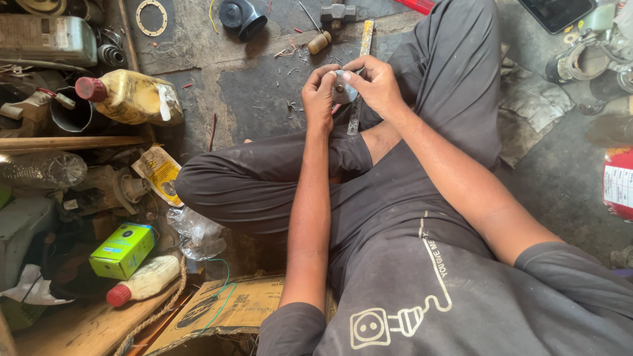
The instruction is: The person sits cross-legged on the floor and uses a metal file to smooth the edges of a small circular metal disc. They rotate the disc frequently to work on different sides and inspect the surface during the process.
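I sit cross-legged on a dark, dirty floor and look down at my lap. Both hands meet above my knees around a small round grey metal part (343, 92). My left hand (320, 99) pinches its left edge with curled fingers. My right hand (377, 84) grips its right side with thumb and fingertips. A long flat metal file (362, 59) lies on the floor just beyond my hands, partly hidden by them.
A hammer head (339, 12), a small brown cylinder (319, 43) and a black cup-shaped part (242, 16) lie ahead. Left are a yellow oil bottle (132, 97), a green box (122, 249), a white bottle (145, 280), cardboard (227, 306) and piled metal parts. Pipes (583, 62) sit right.
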